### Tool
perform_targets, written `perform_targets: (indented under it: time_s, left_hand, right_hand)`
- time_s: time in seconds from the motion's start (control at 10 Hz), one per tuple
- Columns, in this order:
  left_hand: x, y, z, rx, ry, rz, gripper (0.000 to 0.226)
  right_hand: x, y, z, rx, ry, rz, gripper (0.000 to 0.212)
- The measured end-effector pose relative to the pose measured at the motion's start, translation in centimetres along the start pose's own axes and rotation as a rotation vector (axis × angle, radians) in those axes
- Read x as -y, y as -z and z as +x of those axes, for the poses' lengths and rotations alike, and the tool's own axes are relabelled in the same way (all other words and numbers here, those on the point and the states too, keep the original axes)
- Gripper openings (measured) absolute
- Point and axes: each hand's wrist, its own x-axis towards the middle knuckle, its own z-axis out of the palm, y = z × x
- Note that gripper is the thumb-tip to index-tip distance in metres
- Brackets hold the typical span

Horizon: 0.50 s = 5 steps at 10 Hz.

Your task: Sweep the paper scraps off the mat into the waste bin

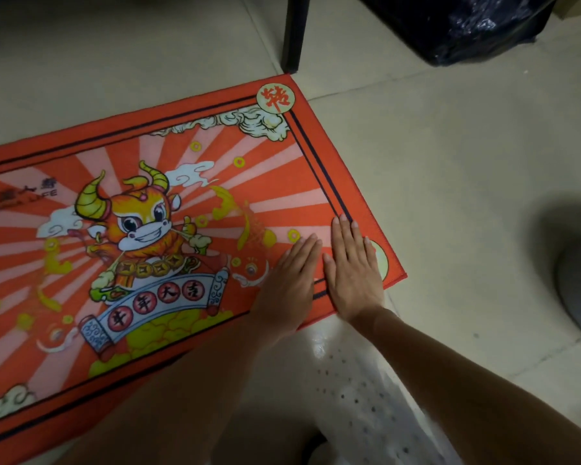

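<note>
Covering beige floor tiles (450,162), red mat (182,129)

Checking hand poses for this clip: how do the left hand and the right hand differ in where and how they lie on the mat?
The left hand lies further in on the mat, over the printed picture; the right hand lies at the corner border, across the dark stripes. The left hand's fingers point up and right; the right hand's point nearly straight up and reach further. Both lie flat, palms down, side by side, holding nothing.

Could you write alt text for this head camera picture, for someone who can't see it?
Two bare hands, left hand and right hand, press flat side by side on a red cartoon-ox mat on a pale tiled floor.
</note>
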Motion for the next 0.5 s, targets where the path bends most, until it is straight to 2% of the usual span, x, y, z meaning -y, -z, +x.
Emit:
perform_targets:
  time_s: [0.1,0.3,0.4,0.5]
  left_hand:
    - [1.1,1.3,-1.3,0.016,0.017,-0.002,0.059]
    - [2.1,7.7,-2.0,0.033,0.076,-0.026,0.058]
    - [1.1,12.2,-2.2,-0.071,0.122,-0.067,0.056]
    - [0.0,16.6,-2.0,-0.147,0.188,-0.066,0.046]
  right_hand:
    - [0.3,0.2,-1.6,0.02,0.041,-0.033,0.06]
    - [3.4,2.0,-3.2,0.203,0.18,-0.001,0.064]
    - [6.2,5.0,-2.1,0.25,0.217,0.067,0.073]
    - [9.0,9.0,-0.4,0.272,0.241,0.062,0.052]
